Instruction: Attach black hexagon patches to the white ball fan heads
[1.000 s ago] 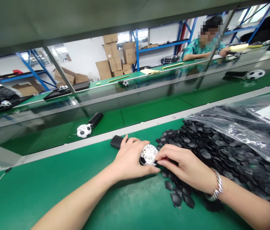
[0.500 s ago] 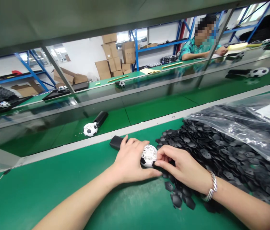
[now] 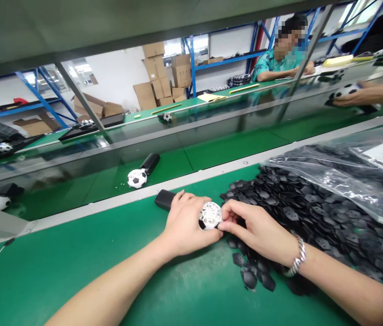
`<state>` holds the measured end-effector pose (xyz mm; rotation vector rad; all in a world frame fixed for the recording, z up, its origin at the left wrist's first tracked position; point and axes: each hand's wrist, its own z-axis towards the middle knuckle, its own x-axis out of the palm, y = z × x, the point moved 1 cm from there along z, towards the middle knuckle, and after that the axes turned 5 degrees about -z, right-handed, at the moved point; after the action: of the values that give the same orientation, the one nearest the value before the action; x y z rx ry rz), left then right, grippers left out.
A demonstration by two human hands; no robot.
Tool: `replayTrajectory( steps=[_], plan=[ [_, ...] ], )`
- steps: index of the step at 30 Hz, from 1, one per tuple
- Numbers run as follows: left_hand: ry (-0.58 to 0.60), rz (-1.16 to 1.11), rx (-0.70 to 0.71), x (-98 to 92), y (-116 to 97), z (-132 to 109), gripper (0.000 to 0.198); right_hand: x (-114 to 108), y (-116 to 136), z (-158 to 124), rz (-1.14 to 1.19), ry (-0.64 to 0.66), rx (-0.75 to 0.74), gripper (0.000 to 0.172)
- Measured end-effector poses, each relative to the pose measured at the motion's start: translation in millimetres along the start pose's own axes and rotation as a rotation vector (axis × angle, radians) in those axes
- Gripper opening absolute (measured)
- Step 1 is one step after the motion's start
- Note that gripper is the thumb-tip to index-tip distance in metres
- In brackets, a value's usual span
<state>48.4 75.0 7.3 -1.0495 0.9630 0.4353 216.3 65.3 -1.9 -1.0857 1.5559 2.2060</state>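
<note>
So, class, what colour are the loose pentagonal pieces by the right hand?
The pentagonal pieces are black, clearest in the head view.

My left hand (image 3: 186, 224): cupped palm-down, thumb stretched rightward | my right hand (image 3: 264, 232): thumb and forefinger close together, other fingers curled | my forearms (image 3: 116, 283): slanting inward from below

Cardboard boxes (image 3: 157, 68): are standing in a stack before the white wall (image 3: 119, 72).
Blue shelving (image 3: 193, 68): is rising just right of the boxes.
Yellow sheet (image 3: 211, 98): is lying on the far green table (image 3: 189, 103).
Yellow strips (image 3: 244, 88): are lying one either side of the sheet.
Person in teal patterned top (image 3: 266, 65): is resting forearms at that table.
</note>
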Motion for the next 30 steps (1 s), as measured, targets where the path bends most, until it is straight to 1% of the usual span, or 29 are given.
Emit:
replayTrajectory(
  steps=[4,7,9,11,12,13,14,16,18,20,21,22,24,26,30],
  plan=[
    [-0.035,-0.025,0.016,3.9,-1,0,0.052,3,-3,5,0.027,0.036,0.019,0.015],
    [-0.008,-0.035,0.053,0.6,5,3,0.054,2,-6,5,0.004,0.024,0.027,0.018],
    [0.085,-0.063,0.145,-6.7,12,6,0.060,-2,-8,1,-0.051,0.053,0.022,0.019],
    [0.230,-0.101,0.235,-16.4,20,9,0.067,-7,-8,-3,-0.153,0.136,-0.010,0.016],
    [0.295,-0.112,0.247,-20.8,23,9,0.070,-10,-8,-5,-0.221,0.180,-0.032,0.014],
    [0.339,-0.115,0.226,-24.1,25,9,0.072,-11,-8,-6,-0.293,0.217,-0.052,0.011],
    [0.363,-0.114,0.175,-25.9,26,8,0.075,-12,-8,-8,-0.356,0.245,-0.066,0.010],
    [0.355,-0.129,0.054,-24.4,25,5,0.079,-11,-7,-9,-0.429,0.277,-0.066,0.010],
    [0.282,-0.174,-0.011,-18.3,22,2,0.077,-9,-6,-9,-0.450,0.287,-0.054,0.008],
    [0.234,-0.230,0.018,-12.5,19,1,0.067,-8,-4,-9,-0.444,0.288,-0.053,0.008],
    [0.239,-0.255,0.056,-10.9,19,1,0.062,-8,-2,-9,-0.431,0.293,-0.056,0.008],
    [0.269,-0.278,0.098,-10.5,18,1,0.061,-8,-2,-8,-0.411,0.301,-0.056,0.009],
    [0.353,-0.313,0.167,-12.3,19,3,0.063,-9,0,-8,-0.344,0.303,-0.047,0.010],
    [0.395,-0.328,0.193,-15.1,19,3,0.065,-11,0,-7,-0.264,0.274,-0.059,0.007],
    [0.376,-0.352,0.205,-15.0,17,3,0.063,-13,1,-6,-0.137,0.188,-0.137,0.010]
  ],
)
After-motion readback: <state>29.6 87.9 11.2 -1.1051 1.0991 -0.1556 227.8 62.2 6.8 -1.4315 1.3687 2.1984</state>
